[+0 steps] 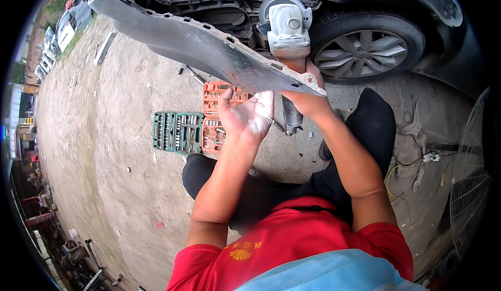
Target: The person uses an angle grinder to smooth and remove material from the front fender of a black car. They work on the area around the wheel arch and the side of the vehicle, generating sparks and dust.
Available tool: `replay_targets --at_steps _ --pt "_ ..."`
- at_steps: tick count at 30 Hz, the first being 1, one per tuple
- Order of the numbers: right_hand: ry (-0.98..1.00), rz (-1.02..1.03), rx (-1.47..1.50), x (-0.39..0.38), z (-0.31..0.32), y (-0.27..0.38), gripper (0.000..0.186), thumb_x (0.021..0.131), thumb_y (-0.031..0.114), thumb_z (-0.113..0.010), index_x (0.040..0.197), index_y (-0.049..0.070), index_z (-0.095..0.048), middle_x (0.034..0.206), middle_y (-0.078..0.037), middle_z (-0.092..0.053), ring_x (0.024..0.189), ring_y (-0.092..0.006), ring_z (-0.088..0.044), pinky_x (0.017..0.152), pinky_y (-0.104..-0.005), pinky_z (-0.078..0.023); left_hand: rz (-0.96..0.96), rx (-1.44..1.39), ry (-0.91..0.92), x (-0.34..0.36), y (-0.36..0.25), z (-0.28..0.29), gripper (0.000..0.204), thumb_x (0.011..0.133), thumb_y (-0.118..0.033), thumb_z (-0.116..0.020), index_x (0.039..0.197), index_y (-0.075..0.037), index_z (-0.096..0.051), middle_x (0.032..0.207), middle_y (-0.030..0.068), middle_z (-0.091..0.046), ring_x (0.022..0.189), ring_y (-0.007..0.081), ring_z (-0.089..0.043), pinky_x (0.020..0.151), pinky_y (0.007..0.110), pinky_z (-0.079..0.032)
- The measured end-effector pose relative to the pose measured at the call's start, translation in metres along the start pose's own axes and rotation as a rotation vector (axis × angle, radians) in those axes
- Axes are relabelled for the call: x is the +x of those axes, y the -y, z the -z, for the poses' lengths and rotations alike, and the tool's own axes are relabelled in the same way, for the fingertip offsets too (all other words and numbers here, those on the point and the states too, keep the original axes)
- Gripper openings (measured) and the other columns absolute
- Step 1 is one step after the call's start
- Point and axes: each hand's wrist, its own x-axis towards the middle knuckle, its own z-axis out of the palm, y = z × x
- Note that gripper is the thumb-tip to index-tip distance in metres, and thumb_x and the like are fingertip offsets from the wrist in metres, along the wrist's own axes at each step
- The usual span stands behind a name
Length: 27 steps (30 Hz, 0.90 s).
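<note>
A long grey car bumper cover (193, 40) slants across in front of me, its slotted edge facing up. My left hand (248, 116) is palm up at its lower edge, white dust on the palm; the thumb stands apart, and the finger ends go under the cover, seeming to support it. My right hand (308, 100) is partly hidden by the cover's right end. Its fingers wrap round the body of an angle grinder (289, 38), whose head and round disc point away from me toward the car. The grinder's rear end shows below the cover.
The car's exposed front and wheel (360, 53) stand just ahead. Green (177, 133) and orange (213, 134) socket sets lie open on the ground. At right are scissors (409, 109), a yellow cable (389, 179) and a wire fan guard (469, 176). Parts pile up far left.
</note>
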Motion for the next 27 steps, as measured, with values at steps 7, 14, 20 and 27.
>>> replay_targets --at_steps 7,14,20,27 --pt "0.014 0.035 -0.05 0.008 0.001 -0.002 0.061 0.078 0.027 -0.097 0.12 -0.003 -0.066 0.108 -0.018 -0.078 0.1 -0.028 -0.078 0.09 -0.0412 -0.06 0.0 0.009 0.0 -0.002 0.001 -0.003 0.084 0.086 -0.035 -0.074 0.149 0.012 -0.043 0.14 0.0225 -0.062 0.128 0.0401 -0.064 0.12 0.048 -0.052" --pt "-0.032 0.004 -0.007 0.008 -0.007 0.005 0.059 0.079 0.029 -0.097 0.118 -0.003 -0.067 0.105 -0.017 -0.078 0.099 -0.0268 -0.078 0.088 -0.0404 -0.06 0.0 0.015 -0.009 -0.002 -0.004 0.004 0.081 0.085 -0.035 -0.076 0.147 0.008 -0.048 0.14 0.0201 -0.063 0.127 0.0367 -0.065 0.112 0.046 -0.056" --pt "-0.006 -0.001 -0.035 0.011 -0.006 0.013 0.06 0.08 0.032 -0.096 0.12 -0.002 -0.067 0.104 -0.018 -0.078 0.099 -0.0288 -0.078 0.088 -0.0409 -0.06 0.026 0.023 -0.012 -0.004 -0.005 0.006 0.08 0.085 -0.036 -0.076 0.147 0.006 -0.049 0.139 0.0197 -0.063 0.127 0.0363 -0.065 0.111 0.046 -0.057" --pt "-0.015 -0.042 -0.105 0.015 -0.006 0.022 0.062 0.08 0.035 -0.095 0.121 -0.003 -0.067 0.108 -0.022 -0.078 0.102 -0.0332 -0.079 0.089 -0.0419 -0.059 0.029 0.017 -0.004 -0.006 -0.004 0.004 0.079 0.086 -0.038 -0.075 0.147 0.005 -0.05 0.137 0.0193 -0.063 0.126 0.0361 -0.065 0.109 0.046 -0.057"
